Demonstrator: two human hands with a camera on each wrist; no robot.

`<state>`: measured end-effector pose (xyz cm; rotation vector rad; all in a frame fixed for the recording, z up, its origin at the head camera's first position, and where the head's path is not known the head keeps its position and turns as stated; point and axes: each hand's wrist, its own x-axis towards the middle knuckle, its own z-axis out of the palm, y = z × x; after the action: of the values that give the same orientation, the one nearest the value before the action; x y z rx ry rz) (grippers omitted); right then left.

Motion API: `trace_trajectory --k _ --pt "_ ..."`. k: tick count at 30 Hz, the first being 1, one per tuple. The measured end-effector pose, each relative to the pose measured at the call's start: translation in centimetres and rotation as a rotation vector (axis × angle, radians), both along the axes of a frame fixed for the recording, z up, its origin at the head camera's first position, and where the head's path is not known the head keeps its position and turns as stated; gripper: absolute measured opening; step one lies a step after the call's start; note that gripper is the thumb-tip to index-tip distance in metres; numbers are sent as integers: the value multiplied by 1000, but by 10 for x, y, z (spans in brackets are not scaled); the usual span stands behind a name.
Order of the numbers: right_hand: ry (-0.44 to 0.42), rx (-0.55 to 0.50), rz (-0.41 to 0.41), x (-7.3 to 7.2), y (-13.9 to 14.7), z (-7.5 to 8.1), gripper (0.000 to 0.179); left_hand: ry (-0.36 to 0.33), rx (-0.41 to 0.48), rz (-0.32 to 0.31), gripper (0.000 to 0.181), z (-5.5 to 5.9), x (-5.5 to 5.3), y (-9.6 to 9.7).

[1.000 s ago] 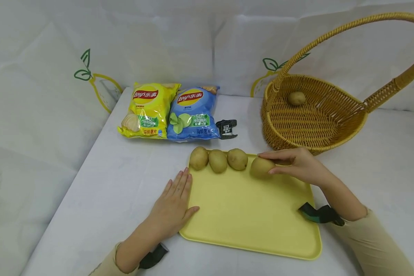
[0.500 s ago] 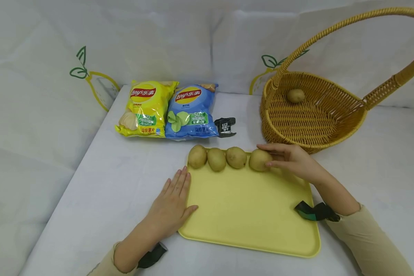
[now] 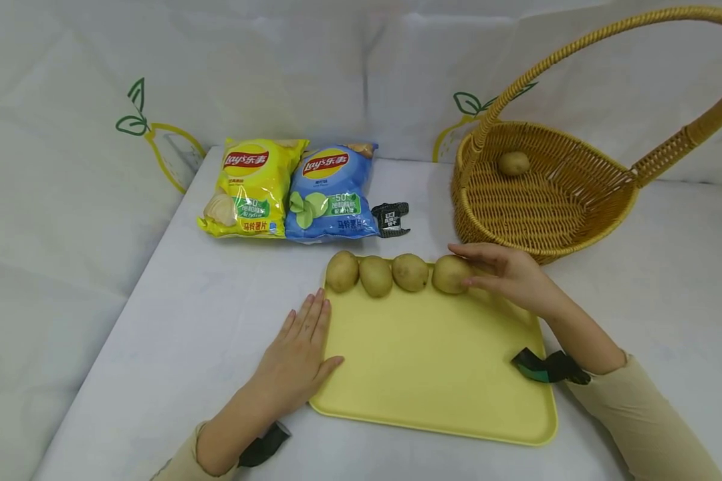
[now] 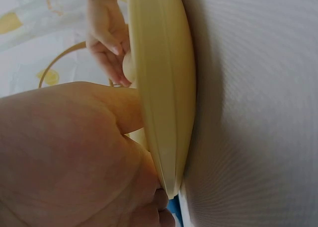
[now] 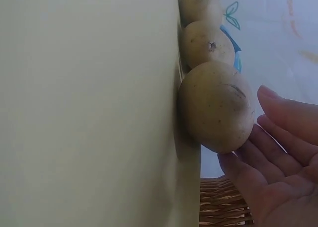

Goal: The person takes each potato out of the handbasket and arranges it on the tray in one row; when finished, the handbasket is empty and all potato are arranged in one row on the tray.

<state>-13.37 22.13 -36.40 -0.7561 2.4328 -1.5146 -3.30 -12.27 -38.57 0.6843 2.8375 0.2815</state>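
Note:
In the head view a potato (image 3: pixel 450 274) lies on the far edge of the yellow tray (image 3: pixel 433 374). My right hand (image 3: pixel 511 274) is cupped loosely at its right side. The right wrist view shows fingertips at the potato's (image 5: pixel 216 108) side and another finger (image 5: pixel 285 110) spread away from it. To its left, several more potatoes (image 3: pixel 410 272) form a row along the same edge. My left hand (image 3: pixel 295 361) lies flat at the tray's left rim, thumb over the edge. Seen from the left wrist, that palm (image 4: pixel 64 152) is against the tray's side (image 4: pixel 166 88).
A wicker basket (image 3: pixel 517 230) with a tall handle stands at the back right, one potato (image 3: pixel 513 163) inside. Yellow (image 3: pixel 253 190) and blue (image 3: pixel 332 194) chip bags lean at the back left, beside a small black packet (image 3: pixel 391 219). White cloth forms the wall behind.
My right hand has moved the potato back and slightly left into line with the row, and its fingers have loosened around it. My left hand has stayed at the tray's rim.

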Motion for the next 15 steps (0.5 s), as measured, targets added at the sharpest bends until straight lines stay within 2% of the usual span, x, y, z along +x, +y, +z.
trace_trajectory --k 4,8,15 --pt "69 -29 -20 3 -3 4 41 5 2 0 77 0 1 0" --pt "80 -99 -21 7 -3 12 38 10 -1 0 77 0 1 0" --pt "40 -384 9 8 3 23 33 2 -4 0 77 -1 0 0"
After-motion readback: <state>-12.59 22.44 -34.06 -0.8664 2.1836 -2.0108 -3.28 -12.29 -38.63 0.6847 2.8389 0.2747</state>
